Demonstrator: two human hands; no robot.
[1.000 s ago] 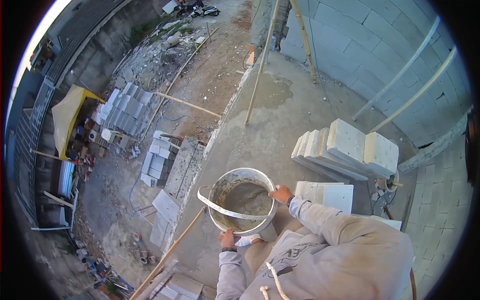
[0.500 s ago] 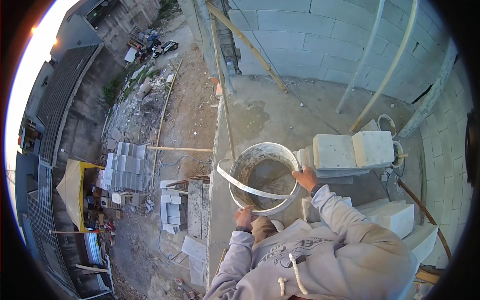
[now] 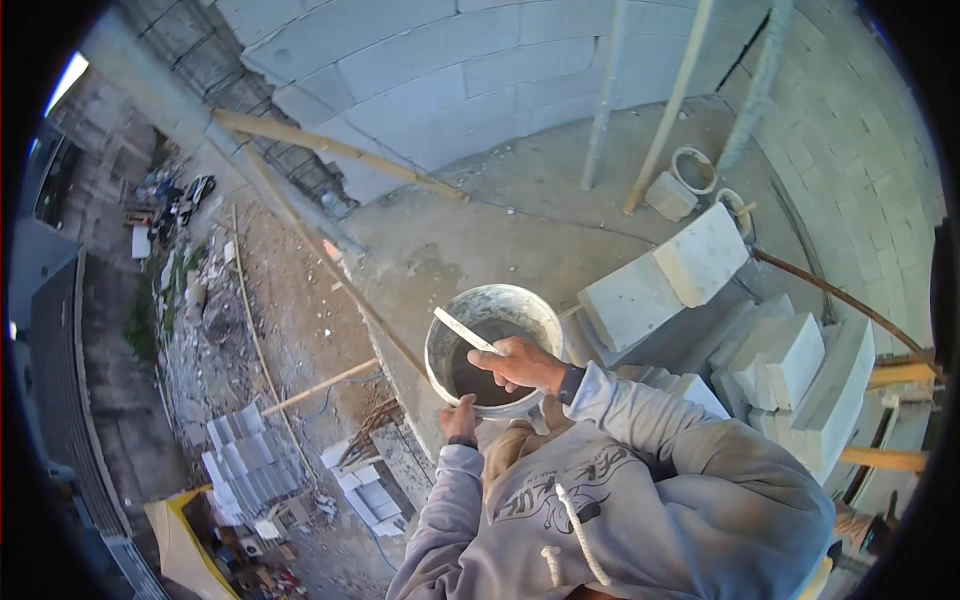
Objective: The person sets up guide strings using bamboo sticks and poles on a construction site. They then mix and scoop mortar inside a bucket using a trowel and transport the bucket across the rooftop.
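Observation:
A round, mortar-stained bucket (image 3: 541, 328) stands in front of my body, with grey wet-looking material (image 3: 468, 376) inside. My right hand (image 3: 517, 364) is closed around its flat white handle (image 3: 464, 330), above the opening. At the near left side, my left hand (image 3: 460, 418) grips the bucket's rim, its fingers partly hidden. Pale blocks (image 3: 632, 302) lie just right of the bucket.
More pale blocks (image 3: 790, 360) are stacked at the right. Slanted poles (image 3: 672, 110) rise from the concrete floor (image 3: 480, 225) near the block wall (image 3: 420, 80). Left of the floor's edge, the ground lies lower, with block piles (image 3: 245, 460).
My right hand has moved from the bucket's right rim to its handle. My left hand stays at the rim. The view has turned, and the surroundings appear tilted.

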